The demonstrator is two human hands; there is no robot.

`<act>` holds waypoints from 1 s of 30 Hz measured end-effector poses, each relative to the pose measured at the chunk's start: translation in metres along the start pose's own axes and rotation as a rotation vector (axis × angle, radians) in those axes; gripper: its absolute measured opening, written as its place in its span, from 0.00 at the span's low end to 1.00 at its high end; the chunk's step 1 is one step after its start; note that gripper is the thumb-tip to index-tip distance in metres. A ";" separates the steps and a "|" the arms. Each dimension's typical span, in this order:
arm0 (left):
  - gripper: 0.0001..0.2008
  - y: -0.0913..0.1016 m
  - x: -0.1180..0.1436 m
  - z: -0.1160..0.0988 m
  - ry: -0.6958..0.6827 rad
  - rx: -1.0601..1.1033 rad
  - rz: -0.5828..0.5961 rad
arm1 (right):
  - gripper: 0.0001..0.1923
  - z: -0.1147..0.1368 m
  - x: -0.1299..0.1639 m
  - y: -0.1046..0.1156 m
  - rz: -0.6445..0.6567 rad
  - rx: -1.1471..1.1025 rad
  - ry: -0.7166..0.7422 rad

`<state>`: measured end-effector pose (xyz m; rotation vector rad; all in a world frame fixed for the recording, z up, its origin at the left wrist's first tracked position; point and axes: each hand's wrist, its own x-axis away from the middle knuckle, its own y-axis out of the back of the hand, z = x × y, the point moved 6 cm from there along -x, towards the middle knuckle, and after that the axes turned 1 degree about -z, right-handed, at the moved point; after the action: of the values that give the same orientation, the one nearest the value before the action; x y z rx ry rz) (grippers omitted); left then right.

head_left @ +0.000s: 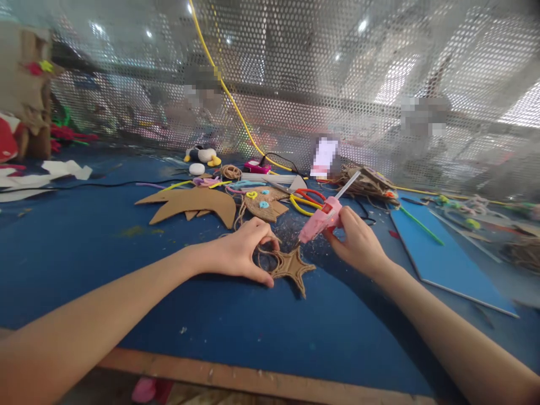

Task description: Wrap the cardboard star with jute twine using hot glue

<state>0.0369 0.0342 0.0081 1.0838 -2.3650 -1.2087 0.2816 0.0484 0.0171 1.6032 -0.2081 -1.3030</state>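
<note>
Pink glue gun [321,218] gripped in right hand [358,242]; left hand [240,253] pinches twine on cardboard star [291,267]

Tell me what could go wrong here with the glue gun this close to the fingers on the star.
1. The pink glue gun in the right hand points its nozzle down at the twine-wrapped star, close to the left hand pinning it; hot glue could burn those fingertips.
2. Loose twine under the left hand may slip or stick where unwanted.
3. Glue could drip onto the blue table cover.
</note>
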 end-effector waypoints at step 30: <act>0.17 0.027 -0.003 -0.002 -0.086 -0.338 -0.424 | 0.10 0.005 -0.002 0.006 -0.064 0.006 0.076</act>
<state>0.0265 0.0454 0.0309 1.4763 -1.9357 -1.7507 0.2795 0.0445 0.0236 1.6729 -0.1152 -1.2881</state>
